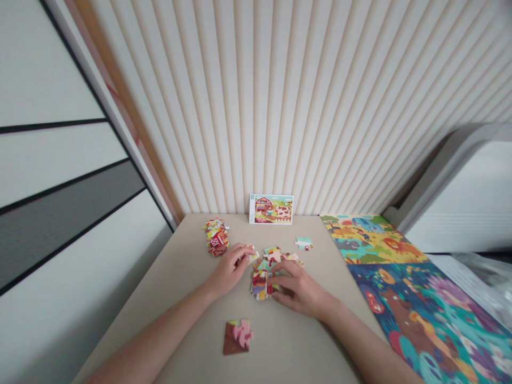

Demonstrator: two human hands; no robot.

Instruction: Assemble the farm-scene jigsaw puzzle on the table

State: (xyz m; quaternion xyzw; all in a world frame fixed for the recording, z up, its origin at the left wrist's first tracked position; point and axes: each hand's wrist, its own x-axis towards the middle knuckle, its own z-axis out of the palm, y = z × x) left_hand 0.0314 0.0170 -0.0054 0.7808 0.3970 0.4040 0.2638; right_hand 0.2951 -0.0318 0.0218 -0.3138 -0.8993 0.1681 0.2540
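From my head camera, both forearms reach in from the bottom edge of the table, and my hands meet near its middle. My left hand (228, 269) is curled, its fingertips closed on a small pale jigsaw piece (253, 257). My right hand (298, 288) arches over a loose pile of jigsaw pieces (262, 280), its fingers (280, 282) bent down against the pile, though I can't tell if they grip anything. A sorted heap of pieces (216, 237) sits near the back edge, left of centre. A small joined cluster (304, 243) lies right of my hands, and a joined brown-and-pink section (238, 337) lies nearer the front edge. A farmyard picture card (271, 209) stands against the ribbed cream wall (256, 106) at the back edge of the beige table (168, 320). Bright animal-scene puzzle boards (420, 314) lie along the right edge.
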